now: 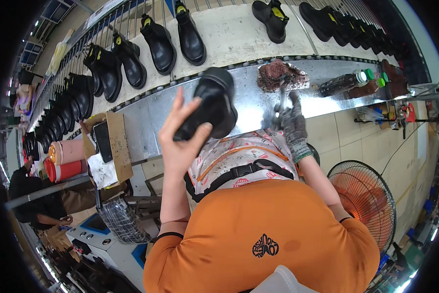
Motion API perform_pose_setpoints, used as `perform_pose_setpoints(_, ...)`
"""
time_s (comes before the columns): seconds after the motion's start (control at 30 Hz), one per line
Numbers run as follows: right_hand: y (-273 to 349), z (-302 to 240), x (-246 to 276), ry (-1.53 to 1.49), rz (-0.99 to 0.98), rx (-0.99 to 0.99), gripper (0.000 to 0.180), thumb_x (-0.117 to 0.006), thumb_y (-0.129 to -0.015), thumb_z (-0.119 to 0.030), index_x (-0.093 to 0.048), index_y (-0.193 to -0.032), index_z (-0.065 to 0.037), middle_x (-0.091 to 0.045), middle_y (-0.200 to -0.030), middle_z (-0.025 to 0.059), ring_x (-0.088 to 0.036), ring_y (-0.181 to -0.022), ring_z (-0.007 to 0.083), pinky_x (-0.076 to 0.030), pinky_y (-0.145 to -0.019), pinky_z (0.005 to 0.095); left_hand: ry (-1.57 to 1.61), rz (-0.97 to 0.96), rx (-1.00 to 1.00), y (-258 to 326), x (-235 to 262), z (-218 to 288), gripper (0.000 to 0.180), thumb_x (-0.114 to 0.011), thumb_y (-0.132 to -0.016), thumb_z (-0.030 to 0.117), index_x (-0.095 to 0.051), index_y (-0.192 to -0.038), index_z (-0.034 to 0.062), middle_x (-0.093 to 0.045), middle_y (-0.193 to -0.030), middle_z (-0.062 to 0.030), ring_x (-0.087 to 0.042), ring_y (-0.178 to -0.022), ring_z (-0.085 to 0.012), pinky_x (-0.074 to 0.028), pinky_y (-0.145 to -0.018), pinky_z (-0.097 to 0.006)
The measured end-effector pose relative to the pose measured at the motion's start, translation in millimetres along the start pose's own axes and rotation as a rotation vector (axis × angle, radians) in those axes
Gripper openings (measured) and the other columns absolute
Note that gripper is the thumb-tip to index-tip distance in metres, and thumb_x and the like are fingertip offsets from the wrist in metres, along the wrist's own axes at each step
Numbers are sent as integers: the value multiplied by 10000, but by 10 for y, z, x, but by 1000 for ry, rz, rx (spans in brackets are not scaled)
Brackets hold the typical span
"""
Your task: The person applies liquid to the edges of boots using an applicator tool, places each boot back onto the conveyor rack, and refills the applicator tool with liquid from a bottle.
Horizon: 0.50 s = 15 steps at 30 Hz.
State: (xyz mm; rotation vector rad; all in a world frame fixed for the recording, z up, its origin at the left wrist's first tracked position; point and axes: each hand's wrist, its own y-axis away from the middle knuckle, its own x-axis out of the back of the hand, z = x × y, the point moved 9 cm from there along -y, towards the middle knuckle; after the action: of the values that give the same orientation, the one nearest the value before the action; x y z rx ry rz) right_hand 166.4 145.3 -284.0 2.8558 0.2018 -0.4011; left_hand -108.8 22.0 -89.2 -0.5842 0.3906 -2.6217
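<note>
My bare left hand [175, 139] grips a black ankle boot [218, 102], lifted above the metal ledge with its heel end pointing away from me. The thumb lies on the near side and some fingers stretch out beyond it. On my right hand [293, 128] is a grey knitted glove. Its fingers are bent around a thin, blurred tool [281, 100] whose kind I cannot make out. Just beyond that hand, a reddish-brown crumpled cloth or sponge [276, 74] rests on a stained sheet. The two hands are apart.
Black boots [192, 39] stand along the pale conveyor [229, 29] behind the metal ledge [146, 124]. Bottles [344, 84] lie at the right. A cardboard box [119, 141] and red jugs [58, 168] sit left; a fan [363, 200] stands right. Another person [34, 195] is at far left.
</note>
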Motion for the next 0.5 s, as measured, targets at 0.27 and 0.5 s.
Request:
perform_pose_setpoints(0.27, 194, 272, 205, 111, 177, -18, 565, -507, -843, -24, -285, -1361, -64, -549, -780, 63, -550, -627, 112, -482, -495, 257, 93, 63, 273, -228, 740, -1665, 657, -615, -827, 227, -309, -1375, 33, -280, -1450, -134, -276, -1324, -191, -213, -1077, -322)
perform_pose_setpoints(0.5, -300, 327, 627, 73, 277, -6, 287, -581, -860, -104, -462, -1120, -77, -552, -730, 31, -550, -580, 115, -459, -454, 266, 27, -35, 568, 522, 1239, -2222, 855, -707, -632, 61, -308, -1389, 55, -424, -1335, -102, -409, -1253, -235, -345, -1010, -362)
